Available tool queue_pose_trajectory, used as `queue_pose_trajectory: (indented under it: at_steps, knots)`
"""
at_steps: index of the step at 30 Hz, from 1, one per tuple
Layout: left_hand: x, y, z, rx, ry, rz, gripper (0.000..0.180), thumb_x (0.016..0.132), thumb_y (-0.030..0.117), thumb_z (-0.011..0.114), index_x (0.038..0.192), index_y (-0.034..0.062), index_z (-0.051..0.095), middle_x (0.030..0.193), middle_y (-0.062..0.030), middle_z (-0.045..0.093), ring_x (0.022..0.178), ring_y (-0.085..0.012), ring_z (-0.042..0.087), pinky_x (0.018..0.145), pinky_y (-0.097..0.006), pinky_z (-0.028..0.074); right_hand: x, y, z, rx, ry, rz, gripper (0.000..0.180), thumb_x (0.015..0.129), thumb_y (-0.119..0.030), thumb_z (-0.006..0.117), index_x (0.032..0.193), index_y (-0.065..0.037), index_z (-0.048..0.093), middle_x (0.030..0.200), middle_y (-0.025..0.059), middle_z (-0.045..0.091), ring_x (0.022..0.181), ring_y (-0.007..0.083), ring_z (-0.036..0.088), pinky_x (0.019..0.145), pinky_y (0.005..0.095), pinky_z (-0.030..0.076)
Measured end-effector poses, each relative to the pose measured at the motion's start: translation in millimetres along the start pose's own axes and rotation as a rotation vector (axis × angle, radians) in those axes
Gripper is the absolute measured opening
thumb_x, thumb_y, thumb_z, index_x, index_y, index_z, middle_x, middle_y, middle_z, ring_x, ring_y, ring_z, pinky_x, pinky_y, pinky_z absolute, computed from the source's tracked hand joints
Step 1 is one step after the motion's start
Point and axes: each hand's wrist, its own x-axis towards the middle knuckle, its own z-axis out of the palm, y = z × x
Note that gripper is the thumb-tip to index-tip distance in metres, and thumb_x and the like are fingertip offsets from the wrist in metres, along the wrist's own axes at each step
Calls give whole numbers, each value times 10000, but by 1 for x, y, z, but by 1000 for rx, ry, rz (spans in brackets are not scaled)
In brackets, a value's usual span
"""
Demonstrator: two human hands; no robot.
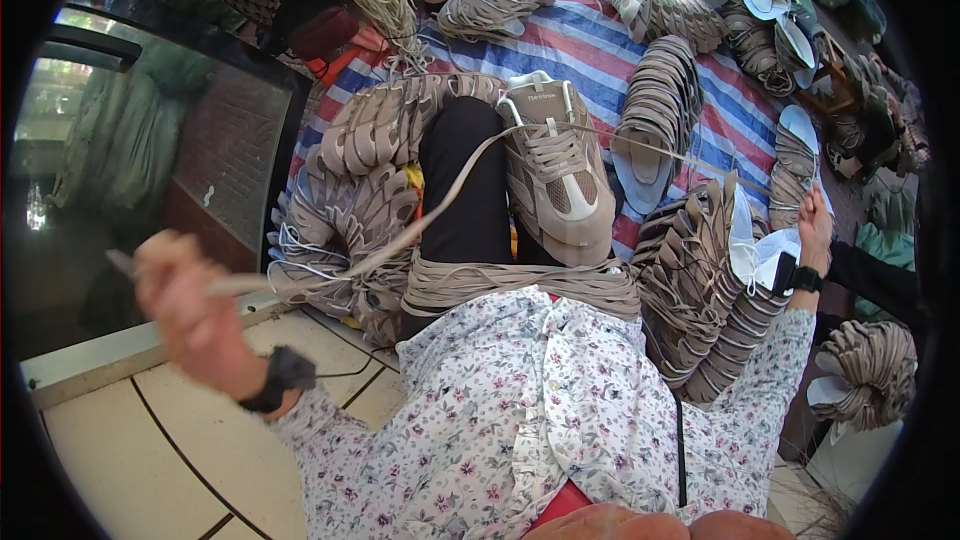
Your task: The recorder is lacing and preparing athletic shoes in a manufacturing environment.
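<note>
The shoe on the lap looks nearly laced, lace ends drawn out either side: left hand fingers pinch 1 end, right hand fingers close on the other, tightening seemingly unfinished, stacks of uppers beside it.

Soft, even daylight, no hard shadows; glass panel at left carries dim green reflections. Left hand smeared by motion blur, centre sharp. Fisheye bends edges; black vignette rings the frame.
</note>
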Motion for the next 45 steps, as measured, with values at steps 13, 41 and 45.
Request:
queue_pose_trajectory:
  at_steps: [13, 41, 45]
  knots:
    - [116, -217, -157, 1501, 113, -401, 199, 898, 159, 667, 820, -21, 706, 611, -11, 620, 491, -68, 578, 477, -214, 465, -79, 61, 46, -444, 228, 46, 139, 950, -107, 648, 1064, -40, 605, 842, 43, 670, 630, 87, 585, 511, 200, 439]
    - [117, -207, -147, 1741, -51, -479, 237, 813, 237, 669, 843, 19, 755, 563, -67, 610, 529, -126, 559, 542, -292, 446, -113, 153, 308, -649, -327, 111, 148, 927, -110, 667, 1037, -24, 716, 775, -15, 653, 667, 52, 567, 617, 197, 450]
    - [118, -205, -146, 1731, -78, -528, 231, 829, 218, 692, 861, -3, 751, 562, -34, 603, 526, -66, 504, 512, -264, 409, -117, 156, 323, -636, -359, 113, 142, 929, -103, 659, 1028, -17, 714, 777, -17, 646, 666, 51, 558, 613, 195, 449]
